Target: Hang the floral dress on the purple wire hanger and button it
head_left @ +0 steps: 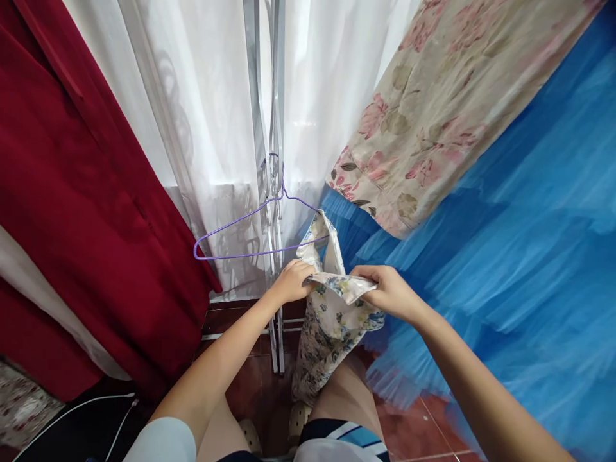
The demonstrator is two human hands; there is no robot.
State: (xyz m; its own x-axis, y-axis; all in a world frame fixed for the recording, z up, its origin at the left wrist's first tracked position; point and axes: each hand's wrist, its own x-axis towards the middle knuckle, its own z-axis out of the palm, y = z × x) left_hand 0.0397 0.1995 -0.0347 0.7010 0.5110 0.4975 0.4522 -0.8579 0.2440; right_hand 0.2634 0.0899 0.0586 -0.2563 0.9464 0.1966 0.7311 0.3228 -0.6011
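A purple wire hanger [238, 221] hangs by its hook against the upright metal poles in the middle. Its right arm passes through one shoulder opening of a white floral dress [320, 346], while its left arm is bare. My left hand [294, 280] is closed on the left part of the dress's upper edge, just below the hanger's bottom bar. Gripping the same edge farther right is my right hand [385, 292], with the cloth stretched between the two. The lower part of the dress hangs down in front of my leg.
Red curtain-like cloth [110, 192] hangs on the left, and white curtains [206, 96] are behind the metal poles [274, 256]. To the right hang a beige floral cloth [409, 122] and layered blue tulle [520, 256]. A white cable [72, 404] lies at lower left over red floor tiles [423, 423].
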